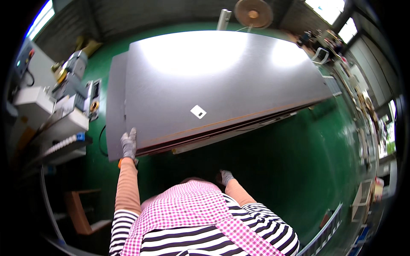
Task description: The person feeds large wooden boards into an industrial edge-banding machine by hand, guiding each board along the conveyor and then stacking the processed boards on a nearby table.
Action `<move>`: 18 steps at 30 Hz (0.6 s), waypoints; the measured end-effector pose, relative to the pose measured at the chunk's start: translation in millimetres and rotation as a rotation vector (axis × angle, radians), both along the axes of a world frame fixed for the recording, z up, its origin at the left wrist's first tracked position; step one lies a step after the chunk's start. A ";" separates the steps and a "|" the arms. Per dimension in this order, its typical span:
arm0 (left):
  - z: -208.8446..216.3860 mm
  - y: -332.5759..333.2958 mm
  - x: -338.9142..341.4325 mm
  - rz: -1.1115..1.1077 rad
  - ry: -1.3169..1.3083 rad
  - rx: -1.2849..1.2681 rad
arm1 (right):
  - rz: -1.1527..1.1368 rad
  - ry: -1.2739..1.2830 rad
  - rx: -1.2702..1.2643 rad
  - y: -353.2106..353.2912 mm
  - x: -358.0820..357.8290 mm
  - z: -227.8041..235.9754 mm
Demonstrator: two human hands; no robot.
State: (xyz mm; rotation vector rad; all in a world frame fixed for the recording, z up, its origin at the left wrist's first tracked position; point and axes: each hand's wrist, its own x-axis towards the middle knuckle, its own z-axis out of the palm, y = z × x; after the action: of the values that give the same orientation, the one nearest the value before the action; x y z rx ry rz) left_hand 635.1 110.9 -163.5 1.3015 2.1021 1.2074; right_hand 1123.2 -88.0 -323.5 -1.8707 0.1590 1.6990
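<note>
A stack of large dark grey boards (222, 89) lies before me, its upper boards set to the right of a lower board (114, 102) that juts out at the left. My left hand (129, 144), in a grey glove, rests at the near left corner of the upper boards with its fingers stretched forward over the surface. Under that wrist shows a small orange thing I cannot make out. My right hand (226, 177), also gloved, hangs low in front of my body, apart from the stack. Its fingers are dark and partly hidden. A small white label (198, 112) lies on the top board.
Machinery with a motor (76, 64) and white housings stands at the left. A brown open frame (81, 213) is on the green floor at lower left. A round fan (253, 13) stands beyond the stack. A metal rail (326, 230) runs at lower right.
</note>
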 end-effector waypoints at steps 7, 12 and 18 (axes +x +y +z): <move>34.2 -18.5 22.1 0.108 -0.045 -0.091 | 0.036 -0.055 -0.003 23.3 -5.1 38.0; 56.6 -28.4 19.3 0.108 -0.139 -0.187 | 0.119 -0.027 -0.111 4.6 14.4 17.2; 68.1 -30.4 32.9 0.121 -0.096 -0.177 | 0.295 0.008 -0.104 25.6 17.7 8.4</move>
State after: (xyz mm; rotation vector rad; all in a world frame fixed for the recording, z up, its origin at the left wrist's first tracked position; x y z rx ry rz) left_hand 668.0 80.5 -95.4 1.0324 2.1880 1.0794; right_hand 1141.0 -62.4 -315.1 -2.0443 -0.0284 1.9253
